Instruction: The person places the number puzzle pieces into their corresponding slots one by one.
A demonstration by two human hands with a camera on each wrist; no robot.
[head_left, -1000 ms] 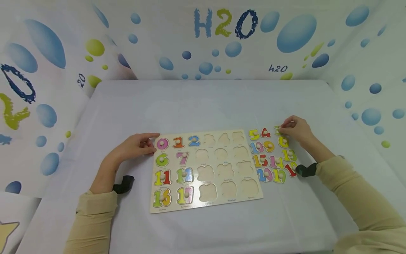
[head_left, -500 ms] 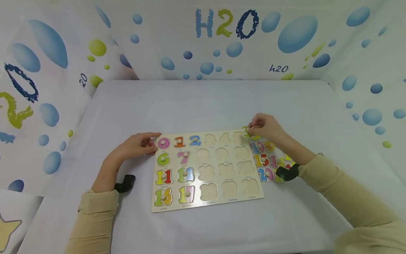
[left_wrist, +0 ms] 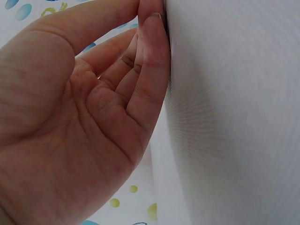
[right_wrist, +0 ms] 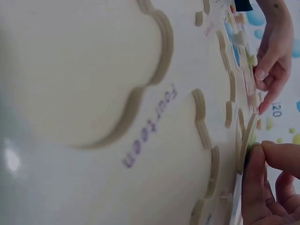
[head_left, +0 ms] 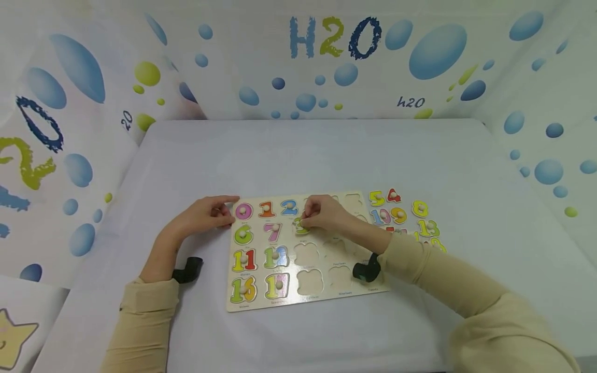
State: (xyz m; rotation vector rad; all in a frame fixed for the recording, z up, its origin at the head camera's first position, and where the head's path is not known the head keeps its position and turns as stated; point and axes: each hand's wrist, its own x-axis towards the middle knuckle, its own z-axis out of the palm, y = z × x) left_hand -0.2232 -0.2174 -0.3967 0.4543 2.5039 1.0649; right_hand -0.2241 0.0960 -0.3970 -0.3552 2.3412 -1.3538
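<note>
A wooden number puzzle board [head_left: 282, 304] lies on the table, with knobbed pieces such as the pink 0 [head_left: 243, 211] and blue 2 [head_left: 289, 207] set in its left part. My right hand [head_left: 328, 213] pinches the green number 3 puzzle piece [head_left: 301, 227] over the second row, right of the pink 7 [head_left: 272, 231]. The right wrist view shows the 3 edge-on and tilted at my fingertips; whether it touches the board, I cannot tell. My left hand [head_left: 205, 213] touches the board's upper left corner and left edge, index finger extended, other fingers bent.
Loose number pieces lie right of the board, among them the yellow 5 [head_left: 377, 198], red 4 [head_left: 394, 195] and yellow 8 [head_left: 420, 208]. My right forearm hides some of them. Several bare recesses [head_left: 310, 282] show in the board. White patterned sheets surround the table.
My right hand has carried the 3 leftward from the loose pieces, across the board's upper right, to the middle of the board. My left hand keeps its place at the board's edge.
</note>
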